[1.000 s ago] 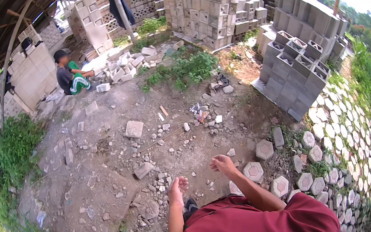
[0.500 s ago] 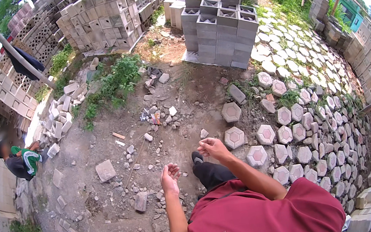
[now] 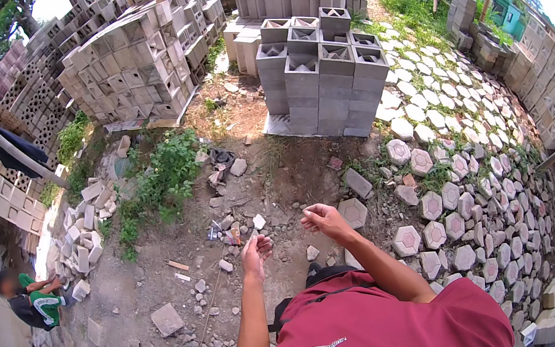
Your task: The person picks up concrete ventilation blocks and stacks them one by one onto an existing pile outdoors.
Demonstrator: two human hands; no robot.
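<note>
A: Take the stack of hollow concrete blocks (image 3: 324, 79) as the marker. What is going on left of it?

B: Well to its lower left a second person (image 3: 31, 303) crouches by a wall. Nearer the stack lies a heap of broken block pieces (image 3: 87, 229), then a green weed patch (image 3: 165, 177).

A: And the hands?

B: Both are raised below the stack, over bare dirt strewn with rubble. The left hand (image 3: 255, 250) has its forearm reaching up and forward, palm turned inward, fingers loosely curled and holding nothing. The right hand (image 3: 324, 218) sits a little nearer the stack, elbow bent, fingers half curled and also empty.

A: So which step is this?

B: I judge it an approach on foot, with nothing picked up yet. The closest thing is a grey hexagonal paver (image 3: 353, 212) lying just beside the right hand, on the ground below the stack, with more hexagonal pavers (image 3: 455, 196) spread to the stack's lower right.

A: What would a pickup call for?

B: Probably bending down and spreading the fingers wide around the paver's edges.
</note>
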